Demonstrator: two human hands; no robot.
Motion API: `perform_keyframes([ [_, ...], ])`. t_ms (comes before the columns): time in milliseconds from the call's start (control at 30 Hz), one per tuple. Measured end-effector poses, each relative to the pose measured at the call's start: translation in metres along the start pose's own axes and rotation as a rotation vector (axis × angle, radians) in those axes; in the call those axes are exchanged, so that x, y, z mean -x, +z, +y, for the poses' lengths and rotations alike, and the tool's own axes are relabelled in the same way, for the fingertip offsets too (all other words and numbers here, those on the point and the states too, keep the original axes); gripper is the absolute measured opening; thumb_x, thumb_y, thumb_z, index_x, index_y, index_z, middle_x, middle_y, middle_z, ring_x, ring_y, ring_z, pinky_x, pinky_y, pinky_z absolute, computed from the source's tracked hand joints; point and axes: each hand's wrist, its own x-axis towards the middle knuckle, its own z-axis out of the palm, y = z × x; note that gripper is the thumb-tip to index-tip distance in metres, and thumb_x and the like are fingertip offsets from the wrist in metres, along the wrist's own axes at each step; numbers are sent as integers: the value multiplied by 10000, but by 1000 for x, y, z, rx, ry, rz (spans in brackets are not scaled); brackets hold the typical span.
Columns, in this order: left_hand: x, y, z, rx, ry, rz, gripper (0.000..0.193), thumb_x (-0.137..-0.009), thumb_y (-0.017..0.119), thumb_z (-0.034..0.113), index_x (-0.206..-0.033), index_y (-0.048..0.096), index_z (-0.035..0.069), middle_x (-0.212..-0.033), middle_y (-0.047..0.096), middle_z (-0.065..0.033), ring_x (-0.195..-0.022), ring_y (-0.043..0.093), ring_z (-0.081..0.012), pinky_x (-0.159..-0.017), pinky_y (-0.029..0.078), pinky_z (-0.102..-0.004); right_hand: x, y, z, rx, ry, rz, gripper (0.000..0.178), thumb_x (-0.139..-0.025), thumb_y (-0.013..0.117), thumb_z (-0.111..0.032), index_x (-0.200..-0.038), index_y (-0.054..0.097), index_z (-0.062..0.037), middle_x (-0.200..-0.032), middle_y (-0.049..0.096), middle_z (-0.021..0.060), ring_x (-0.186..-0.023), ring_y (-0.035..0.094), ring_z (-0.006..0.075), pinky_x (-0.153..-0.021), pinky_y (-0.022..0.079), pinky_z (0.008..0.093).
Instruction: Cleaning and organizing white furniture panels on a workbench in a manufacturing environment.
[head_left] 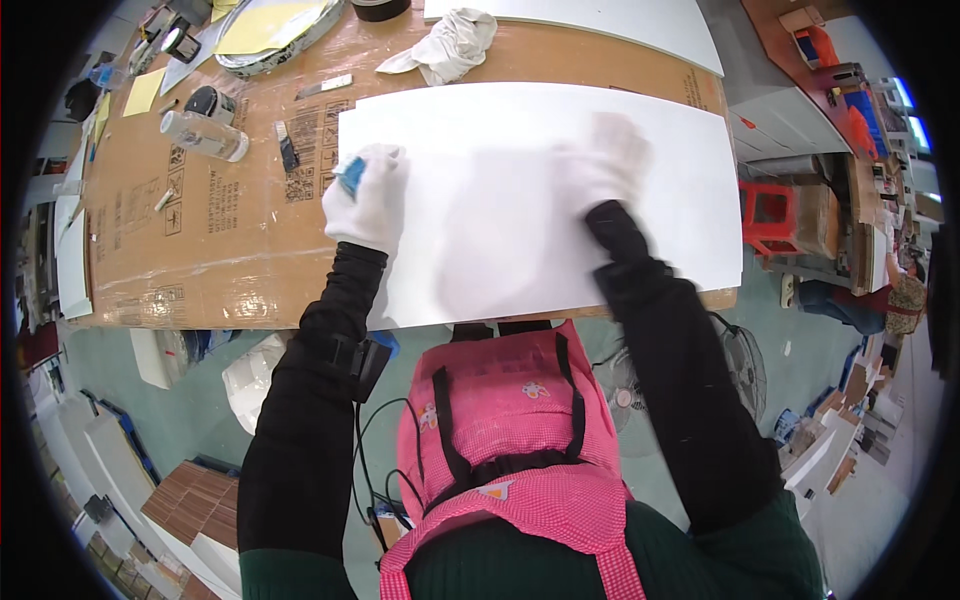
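Observation:
A large white panel (480, 230) lies flat on the cardboard-covered table in front of me. My left hand (365, 195), in a white glove, rests at the panel's left edge. Its fingers are closed round a small blue object (351, 174), whose kind I cannot make out. Over the right half of the panel is my right hand (605, 165), also gloved in white. Motion smears its fingers, so I cannot tell how they are held or whether anything is under them.
Left of the panel lie a clear plastic bottle (205, 136), a dark round jar (212, 103), a brush (288, 147) and a light-coloured tool (324, 86). A crumpled white cloth (450, 48) and another white panel (600, 25) are behind. A red stool (768, 215) stands at the right.

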Motion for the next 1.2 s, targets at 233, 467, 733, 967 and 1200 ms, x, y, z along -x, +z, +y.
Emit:
perform_keyframes([
  [233,4,-149,36,507,-245,601,446,-950,514,396,-1030,594,-35,-1154,624,-199,-1124,561,-288,-1044,418,-397,116,-138,-179,-1284,-922,-623,271,-790,538,-150,-857,602,105,-940,616,300,-1024,578,416,-900,487,412],
  [467,171,-227,59,440,-381,648,413,-981,458,366,-1094,535,-24,-1182,576,-186,-1179,513,-334,-1075,376,-481,-85,17,8,-346,100,-882,409,-939,463,-355,-1120,582,-7,-1072,589,244,-998,576,368,-850,479,447],
  [733,180,-113,58,1352,-793,83,344,-931,484,373,-850,527,42,-1266,485,-209,-1273,375,-392,-1134,236,-532,3,-62,-248,-698,-440,-386,401,-807,589,-298,-1135,588,-67,-1243,511,215,-1221,430,397,-1096,264,517],
  [967,190,-112,71,1168,-692,128,548,-965,455,441,-1191,565,-47,-1429,383,-242,-1345,344,-375,-1144,228,-542,19,-41,-235,185,-39,396,405,-902,518,-286,-1185,554,0,-895,616,154,-789,613,304,-793,495,447],
  [1200,169,-65,82,220,-371,-179,256,-878,529,97,-1067,621,-48,-1313,526,-214,-1198,517,-286,-1032,373,-399,-58,1,-242,-483,-513,-214,525,-889,493,-445,-1231,539,-50,-1206,557,224,-1205,455,413,-1021,341,545],
])
